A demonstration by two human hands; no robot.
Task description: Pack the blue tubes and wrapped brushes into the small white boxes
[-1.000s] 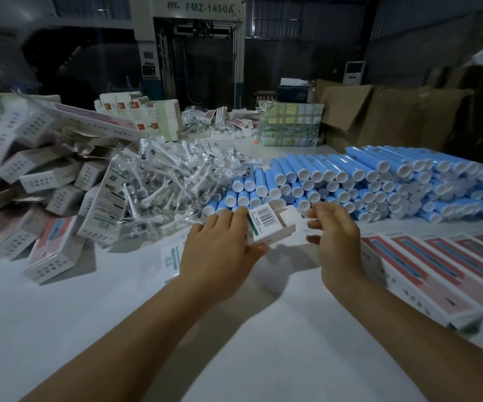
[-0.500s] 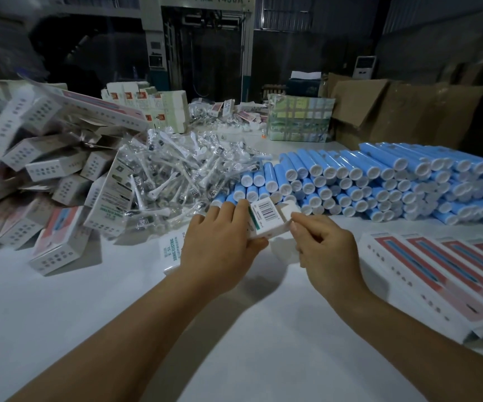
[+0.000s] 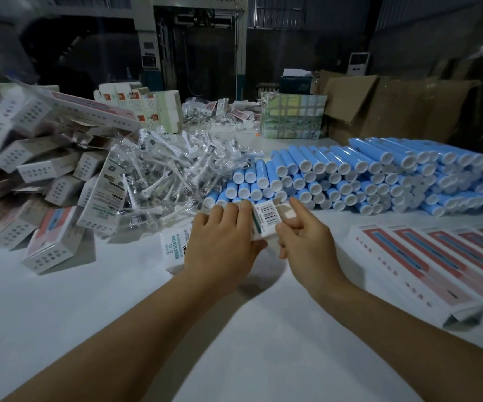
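White card with a barcode label on its upper face, the small box (image 3: 266, 220) is held just above the table (image 3: 118, 329), in front of the near edge of the blue tubes (image 3: 365, 175). The left hand (image 3: 222, 242) grips it from the left, fingers curled over its top edge and thumb under its near corner. The right hand (image 3: 307, 242) meets it from the right: its forefinger lies stretched along the open end flap while the other fingers are curled in against the box's near right corner, pinching there. Beneath the left hand lies a second white box (image 3: 173, 248) with printed lettering. Left of the tubes sits a heap of clear-wrapped brushes (image 3: 170, 175), and beyond that a tumbled pile of closed boxes (image 3: 31, 169). Long red-and-white cartons (image 3: 437, 265) lie in a row at the right.
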